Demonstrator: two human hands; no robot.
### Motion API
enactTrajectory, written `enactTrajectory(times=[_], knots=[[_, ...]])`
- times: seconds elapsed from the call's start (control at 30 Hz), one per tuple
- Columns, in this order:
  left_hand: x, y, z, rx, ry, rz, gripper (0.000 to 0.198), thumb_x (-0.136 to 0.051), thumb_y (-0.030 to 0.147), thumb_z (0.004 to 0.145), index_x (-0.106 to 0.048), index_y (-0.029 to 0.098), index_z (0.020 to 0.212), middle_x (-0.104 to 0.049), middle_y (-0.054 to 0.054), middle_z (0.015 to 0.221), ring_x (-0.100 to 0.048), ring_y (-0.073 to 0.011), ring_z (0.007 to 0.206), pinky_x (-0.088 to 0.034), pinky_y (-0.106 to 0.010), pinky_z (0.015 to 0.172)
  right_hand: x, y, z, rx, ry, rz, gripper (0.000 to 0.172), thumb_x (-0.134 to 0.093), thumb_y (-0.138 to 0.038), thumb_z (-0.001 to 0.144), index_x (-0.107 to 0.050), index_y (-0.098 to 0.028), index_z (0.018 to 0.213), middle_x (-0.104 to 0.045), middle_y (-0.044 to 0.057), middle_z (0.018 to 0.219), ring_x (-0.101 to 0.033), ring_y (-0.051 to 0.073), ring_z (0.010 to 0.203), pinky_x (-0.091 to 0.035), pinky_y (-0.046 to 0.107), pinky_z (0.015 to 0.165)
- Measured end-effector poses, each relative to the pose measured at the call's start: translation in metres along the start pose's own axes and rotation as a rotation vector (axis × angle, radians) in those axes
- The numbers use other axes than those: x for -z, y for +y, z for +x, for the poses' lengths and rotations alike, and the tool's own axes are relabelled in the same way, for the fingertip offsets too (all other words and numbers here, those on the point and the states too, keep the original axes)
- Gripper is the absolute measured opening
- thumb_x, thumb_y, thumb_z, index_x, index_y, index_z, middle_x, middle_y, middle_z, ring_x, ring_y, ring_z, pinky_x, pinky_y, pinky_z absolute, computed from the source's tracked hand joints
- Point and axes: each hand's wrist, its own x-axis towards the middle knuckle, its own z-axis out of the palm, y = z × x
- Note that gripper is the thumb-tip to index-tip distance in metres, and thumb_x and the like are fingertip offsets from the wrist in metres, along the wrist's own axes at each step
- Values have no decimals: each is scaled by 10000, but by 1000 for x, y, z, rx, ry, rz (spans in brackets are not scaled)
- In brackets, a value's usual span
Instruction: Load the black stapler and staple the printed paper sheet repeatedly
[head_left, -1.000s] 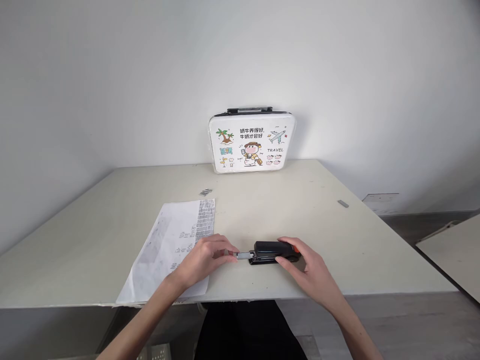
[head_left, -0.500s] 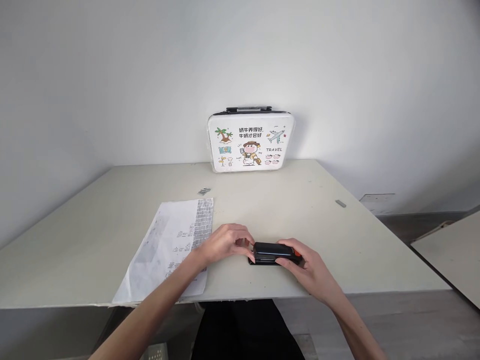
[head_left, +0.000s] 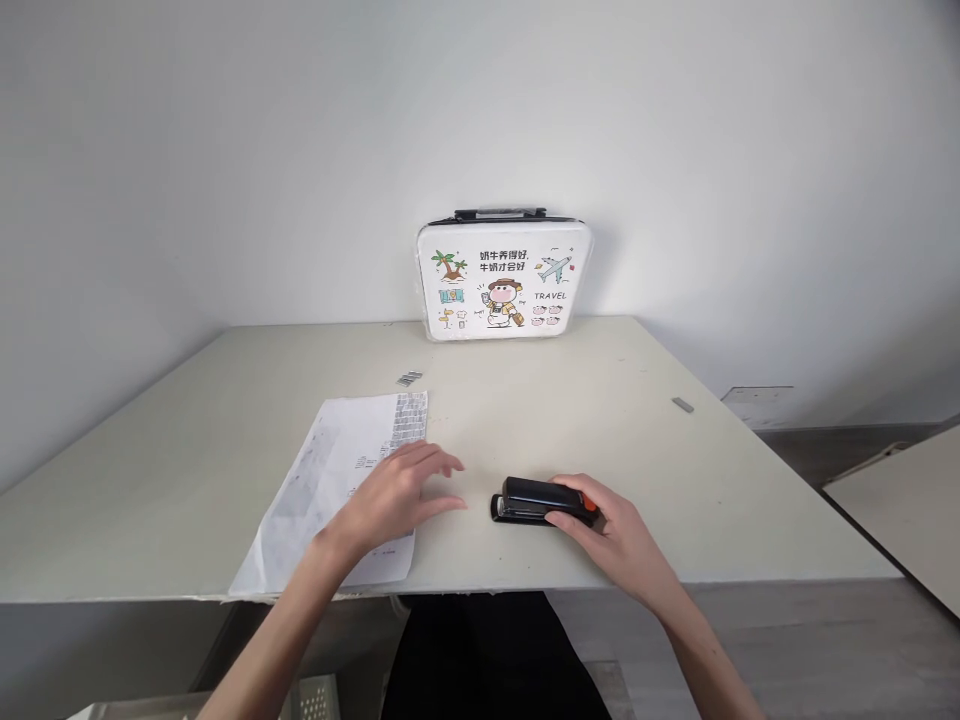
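Observation:
A black stapler (head_left: pixel 529 499) with an orange rear end lies near the front edge of the pale table (head_left: pixel 570 400). My right hand (head_left: pixel 611 530) is wrapped round its rear half. My left hand (head_left: pixel 397 497) hovers with fingers spread just left of the stapler, over the right edge of a printed paper sheet (head_left: pixel 337 480), and holds nothing.
A white case (head_left: pixel 502 280) with cartoon travel pictures stands upright against the wall at the back of the table. A strip of staples (head_left: pixel 409 378) lies beyond the paper, and another small strip (head_left: pixel 683 405) lies near the right edge. A second table (head_left: pixel 907 500) is at far right.
The stapler's metal tray, pulled out a second ago, has been pushed in. My left hand then left the stapler's front and moved left over the paper, fingers now spread.

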Motion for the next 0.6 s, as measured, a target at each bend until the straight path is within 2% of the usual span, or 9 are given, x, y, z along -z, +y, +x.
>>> enactTrajectory(times=[0.13, 0.27, 0.43, 0.6], knots=[[20, -4, -62, 203, 114, 71, 284, -572, 474, 1049, -679, 279, 1227, -724, -56, 1234, -663, -266, 1188, -571, -417, 962, 1, -4, -2, -8, -3, -17, 333, -597, -553, 1001, -672, -322, 1229, -723, 36, 1267, -679, 247, 1086, -561, 289, 696], [22, -15, -103, 235, 76, 138, 374, -587, 501, 1034, -643, 336, 1364, -634, -16, 1471, -559, -287, 1401, -523, -467, 1118, 0, -2, -3, -24, -3, -39, 366, -597, -579, 991, -671, -325, 1245, -723, 36, 1280, -682, 257, 1113, -557, 273, 644], [10, -21, -113, 257, -42, 206, 687, -616, 584, 996, -401, 369, 1612, -399, 1, 1679, -314, -332, 1573, -394, -547, 1235, -1, 1, -4, -44, 22, -66, 375, -609, -604, 978, -681, -327, 1221, -728, 32, 1261, -683, 253, 1086, -543, 256, 595], [-6, 2, -101, 241, -113, 177, 767, -580, 612, 1007, -270, 370, 1666, -307, 19, 1715, -208, -309, 1606, -302, -539, 1289, -3, 1, -5, -50, 29, -69, 380, -619, -606, 970, -683, -329, 1222, -725, 31, 1272, -678, 256, 1088, -548, 252, 589]])
